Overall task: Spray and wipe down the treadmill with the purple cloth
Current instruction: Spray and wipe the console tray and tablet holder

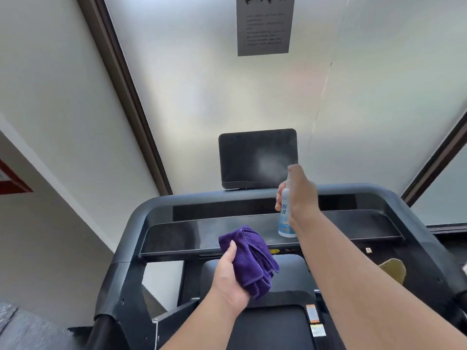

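Right hand (pixel 299 190) wrapped round spray bottle (pixel 285 215), held upright above treadmill (pixel 131 248) console, a finger on top at the nozzle. Fine mist (pixel 267 164) hanging in front of dark screen (pixel 257 157), right of its centre. Left hand (pixel 227 276) gripping bunched purple cloth (pixel 249 258), thumb lying along its left edge, held over the gap between console shelf and belt; cannot tell if cloth touches the shelf. Bottle just right of and above the cloth, the two apart. Glossy black shelf (pixel 177 236) running across the console under both hands. Orange and white stickers (pixel 314 320) on the frame at lower right. Frosted glass wall (pixel 202 84) behind the screen with a grey notice (pixel 264 24) stuck high up. Red-edged sign (pixel 10 180) on the left wall.
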